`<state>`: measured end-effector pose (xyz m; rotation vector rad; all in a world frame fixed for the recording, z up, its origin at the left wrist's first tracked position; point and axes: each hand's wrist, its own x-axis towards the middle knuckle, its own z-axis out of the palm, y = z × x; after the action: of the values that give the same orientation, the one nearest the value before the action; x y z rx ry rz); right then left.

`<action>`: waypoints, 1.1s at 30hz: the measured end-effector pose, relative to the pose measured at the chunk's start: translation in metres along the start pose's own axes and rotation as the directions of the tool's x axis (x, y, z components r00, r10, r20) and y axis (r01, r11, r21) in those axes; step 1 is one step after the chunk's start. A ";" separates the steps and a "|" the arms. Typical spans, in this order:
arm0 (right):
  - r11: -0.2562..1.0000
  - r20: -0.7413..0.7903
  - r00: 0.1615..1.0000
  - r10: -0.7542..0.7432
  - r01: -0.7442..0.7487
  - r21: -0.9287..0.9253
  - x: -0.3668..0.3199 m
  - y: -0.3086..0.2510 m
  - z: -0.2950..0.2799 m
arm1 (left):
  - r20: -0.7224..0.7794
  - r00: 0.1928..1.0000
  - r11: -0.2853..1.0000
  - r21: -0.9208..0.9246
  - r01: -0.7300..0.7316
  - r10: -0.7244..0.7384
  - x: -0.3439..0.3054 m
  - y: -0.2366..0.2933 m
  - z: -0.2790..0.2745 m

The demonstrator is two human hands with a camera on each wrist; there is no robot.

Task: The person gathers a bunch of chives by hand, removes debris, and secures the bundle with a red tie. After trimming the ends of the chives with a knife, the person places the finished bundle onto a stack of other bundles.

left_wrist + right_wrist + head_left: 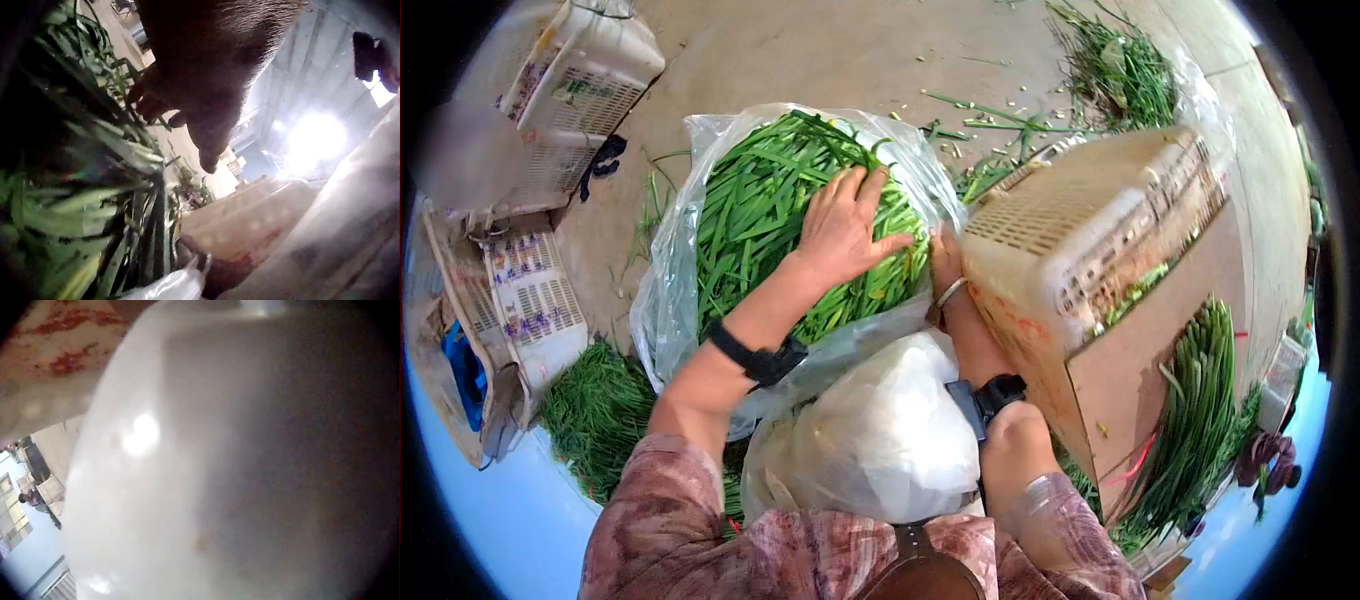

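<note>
A clear plastic bag [668, 262] lies open around a heap of green leafy stalks [745, 215]. Across the top of the stalks rests my left hand [840, 225], fingers spread and fairly straight; the left wrist view shows the same hand [194, 94] over the greens [81, 206]. My right hand [946, 262] is at the bag's right edge, beside the crate, with its fingers partly hidden, so their grip cannot be made out. A full white bag [890, 425] sits between my forearms and covers most of the right wrist view.
Close on the right stands a tilted white crate [1020, 260], with a cardboard sheet [1115, 390] and long green onions [1200, 400] beyond. More crates [540, 290] stand at the left, near a feathery green pile [600, 410]. Cut scraps and greens [1125, 75] lie on the floor ahead.
</note>
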<state>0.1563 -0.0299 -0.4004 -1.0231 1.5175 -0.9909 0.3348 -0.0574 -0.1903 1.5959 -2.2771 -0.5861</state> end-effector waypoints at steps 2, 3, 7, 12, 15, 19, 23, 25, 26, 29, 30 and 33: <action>0.973 0.119 0.983 -0.140 0.159 -0.168 -0.018 -0.024 -0.017 | -0.016 0.994 0.955 0.273 0.113 -0.113 0.001 0.003 0.018; 0.973 0.107 0.983 -0.147 0.164 -0.165 -0.022 -0.029 -0.025 | -0.017 0.995 0.956 0.276 0.100 -0.100 0.003 0.005 0.022; 0.741 0.424 0.897 0.122 0.202 -0.640 -0.051 -0.085 -0.065 | 0.129 0.970 0.875 0.468 0.124 -0.207 0.013 0.011 0.021; 0.781 0.535 0.824 0.187 0.206 -0.590 -0.109 -0.151 -0.118 | 0.272 0.927 0.874 0.476 0.103 -0.258 0.025 0.023 0.015; 0.822 0.478 0.863 0.160 0.152 -0.549 -0.156 -0.196 -0.148 | 0.197 0.962 0.860 0.506 0.067 -0.191 0.010 0.030 0.028; 0.901 0.310 0.939 0.149 0.001 -0.434 -0.189 -0.226 -0.179 | 0.026 0.997 0.847 0.529 0.048 -0.073 -0.009 0.033 0.040; 0.850 0.361 0.931 0.049 0.151 -0.505 -0.196 -0.218 -0.200 | 0.069 0.974 0.925 0.335 0.180 -0.215 0.007 -0.003 0.027; 0.835 0.361 0.931 0.049 0.160 -0.526 -0.196 -0.210 -0.205 | 0.211 0.940 0.948 0.231 0.219 -0.268 0.013 -0.008 0.024; 0.820 0.337 0.939 0.074 0.135 -0.556 -0.196 -0.207 -0.208 | 0.218 0.935 0.946 0.227 0.230 -0.280 0.013 -0.008 0.023; 0.829 0.367 0.929 0.051 0.166 -0.535 -0.195 -0.201 -0.210 | 0.302 0.912 0.957 0.174 0.233 -0.277 0.018 -0.011 0.025; 0.831 0.362 0.930 0.059 0.155 -0.535 -0.196 -0.201 -0.209 | 0.243 0.935 0.960 0.177 0.218 -0.257 0.016 -0.012 0.028; 0.887 0.312 0.943 0.114 0.045 -0.459 -0.196 -0.207 -0.204 | 0.235 0.937 0.960 0.174 0.220 -0.258 0.007 0.000 0.015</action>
<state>0.0052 0.1119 -0.1177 -1.4121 1.5075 -0.3969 0.3250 -0.0614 -0.2032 1.9931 -2.3683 -0.7391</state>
